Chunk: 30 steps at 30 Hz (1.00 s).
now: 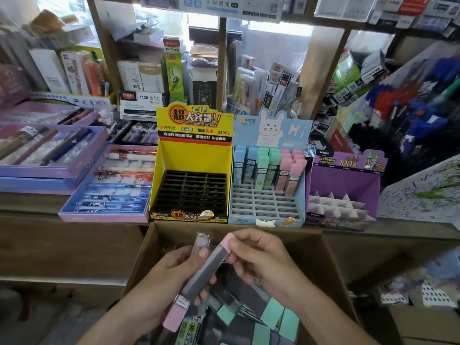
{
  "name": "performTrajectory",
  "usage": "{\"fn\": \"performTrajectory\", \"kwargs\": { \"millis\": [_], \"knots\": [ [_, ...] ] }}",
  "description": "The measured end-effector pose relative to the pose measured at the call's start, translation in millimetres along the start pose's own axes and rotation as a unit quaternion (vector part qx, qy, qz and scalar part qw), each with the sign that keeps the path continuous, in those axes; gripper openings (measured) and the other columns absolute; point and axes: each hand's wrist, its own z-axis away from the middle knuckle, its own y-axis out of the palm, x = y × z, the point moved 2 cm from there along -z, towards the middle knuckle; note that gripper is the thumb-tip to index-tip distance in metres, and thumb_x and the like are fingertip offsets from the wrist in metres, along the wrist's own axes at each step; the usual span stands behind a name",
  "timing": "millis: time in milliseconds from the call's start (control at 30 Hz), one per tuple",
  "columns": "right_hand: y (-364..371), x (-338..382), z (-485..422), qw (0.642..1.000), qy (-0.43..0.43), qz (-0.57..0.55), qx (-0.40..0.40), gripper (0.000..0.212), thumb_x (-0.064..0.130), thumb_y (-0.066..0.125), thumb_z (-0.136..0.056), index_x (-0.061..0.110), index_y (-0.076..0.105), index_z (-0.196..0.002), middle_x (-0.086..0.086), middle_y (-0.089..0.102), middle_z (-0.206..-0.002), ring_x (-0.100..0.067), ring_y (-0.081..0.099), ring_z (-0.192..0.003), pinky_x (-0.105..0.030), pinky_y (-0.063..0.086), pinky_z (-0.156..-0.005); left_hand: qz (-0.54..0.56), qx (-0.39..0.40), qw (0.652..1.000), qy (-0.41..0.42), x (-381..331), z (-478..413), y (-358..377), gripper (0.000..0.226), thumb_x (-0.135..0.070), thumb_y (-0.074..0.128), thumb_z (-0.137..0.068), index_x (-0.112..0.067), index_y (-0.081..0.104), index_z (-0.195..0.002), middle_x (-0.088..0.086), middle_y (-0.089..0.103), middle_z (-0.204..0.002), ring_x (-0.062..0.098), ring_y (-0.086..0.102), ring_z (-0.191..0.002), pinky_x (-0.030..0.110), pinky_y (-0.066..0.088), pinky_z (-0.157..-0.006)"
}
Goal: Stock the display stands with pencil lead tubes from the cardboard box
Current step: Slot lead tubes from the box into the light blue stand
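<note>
Both hands are low in the centre of the frame, over the open cardboard box (332, 267). The left hand (174, 272) has its fingers wrapped round a dark, pink-capped tube (206, 272) lying on a slant, lower end towards bottom left. A second tube (202, 241) pokes up behind it. The right hand (258, 257) pinches the slanted tube's upper pink end between thumb and fingers. More tubes, green-capped (273, 312), lie loose in the box at the bottom. Just above, on the table, three stands sit side by side: the yellow stand (194, 155) with its black slotted tray, the blue rabbit stand (302, 195) with pastel tubes upright in its back rows, and the purple stand (343, 180).
</note>
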Motion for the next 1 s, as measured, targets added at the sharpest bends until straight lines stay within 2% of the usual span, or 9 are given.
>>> {"fn": "performTrajectory", "kwargs": {
  "millis": [167,233,333,433,500,600,767,867,1000],
  "knots": [
    [-10.4,7.9,0.5,0.999,-0.019,-0.04,-0.001,0.019,0.011,0.066,-0.095,-0.001,0.072,-0.109,-0.015,0.065,-0.087,-0.019,0.063,-0.069,-0.025,0.052,-0.056,-0.021,-0.014,1.0,0.009,4.3,-0.3,-0.6,0.04,-0.032,0.069,-0.089,-0.001,0.067,-0.115,0.018,0.064,-0.079,0.022,0.055,-0.055,0.025,0.041,-0.042],
    [-11.8,7.7,0.6,0.998,-0.018,-0.055,0.001,0.022,0.009,0.066,-0.095,0.0,0.072,-0.113,-0.018,0.066,-0.091,-0.021,0.067,-0.073,-0.026,0.056,-0.06,-0.04,-0.019,0.999,0.032,3.5,-1.1,-0.7,0.039,-0.033,0.069,-0.088,-0.001,0.065,-0.108,0.015,0.062,-0.077,0.02,0.052,-0.052,0.024,0.036,-0.042],
    [-12.6,6.8,-0.2,0.996,-0.019,-0.088,0.007,0.028,0.005,0.064,-0.094,0.003,0.071,-0.122,-0.024,0.07,-0.099,-0.025,0.073,-0.079,-0.028,0.06,-0.065,-0.053,-0.013,0.997,0.055,2.0,-1.9,-2.2,0.022,-0.033,0.073,-0.088,-0.012,0.069,-0.09,0.009,0.056,-0.065,0.017,0.047,-0.048,0.024,0.035,-0.042],
    [-11.3,6.8,-0.1,0.993,-0.029,-0.109,0.018,0.031,0.009,0.065,-0.094,0.003,0.071,-0.124,-0.029,0.071,-0.104,-0.027,0.074,-0.082,-0.029,0.062,-0.068,-0.076,-0.02,0.995,0.069,1.8,-2.6,-6.6,0.021,-0.033,0.077,-0.086,-0.014,0.07,-0.089,0.004,0.053,-0.06,0.014,0.046,-0.047,0.025,0.038,-0.043],
    [-11.0,6.7,0.2,0.996,-0.044,-0.081,0.001,0.031,0.012,0.07,-0.091,0.008,0.074,-0.122,-0.029,0.072,-0.105,-0.026,0.073,-0.082,-0.028,0.061,-0.068,-0.081,-0.023,0.993,0.081,1.6,-2.5,-6.9,0.015,-0.031,0.078,-0.086,-0.018,0.071,-0.086,0.004,0.054,-0.062,0.014,0.047,-0.048,0.025,0.039,-0.042],
    [-12.5,12.2,0.4,0.996,-0.075,-0.033,-0.037,0.032,0.016,0.075,-0.086,0.016,0.076,-0.118,-0.022,0.075,-0.105,-0.026,0.073,-0.082,-0.029,0.06,-0.067,-0.064,-0.029,0.993,0.092,1.6,-2.5,-5.6,0.017,-0.035,0.076,-0.085,-0.018,0.071,-0.085,0.008,0.053,-0.063,0.014,0.046,-0.048,0.024,0.039,-0.042],
    [-28.8,50.8,4.3,0.979,-0.144,0.072,-0.122,0.023,0.031,0.078,-0.079,0.026,0.079,-0.102,-0.008,0.08,-0.098,-0.022,0.075,-0.079,-0.025,0.06,-0.065,0.006,-0.072,0.995,0.075,3.1,-5.8,-11.5,0.036,-0.027,0.077,-0.083,0.0,0.066,-0.104,0.019,0.057,-0.077,0.024,0.046,-0.056,0.029,0.035,-0.044],
    [-41.3,78.9,6.9,0.953,-0.223,0.141,-0.147,0.017,0.031,0.076,-0.085,0.027,0.079,-0.101,-0.006,0.079,-0.094,-0.02,0.074,-0.077,-0.025,0.06,-0.064,0.041,-0.062,0.995,0.069,2.8,-6.5,-12.1,0.036,-0.015,0.072,-0.082,0.004,0.064,-0.111,0.02,0.062,-0.076,0.022,0.051,-0.055,0.028,0.038,-0.043],
    [-59.6,108.7,1.8,0.896,-0.302,0.253,-0.205,0.011,0.023,0.073,-0.093,0.029,0.078,-0.101,-0.002,0.076,-0.087,-0.022,0.073,-0.074,-0.025,0.061,-0.063,0.057,-0.044,0.995,0.066,1.8,-5.8,-10.0,0.026,-0.004,0.063,-0.089,0.006,0.061,-0.113,0.019,0.064,-0.072,0.021,0.055,-0.052,0.028,0.044,-0.044]
  ]
}}
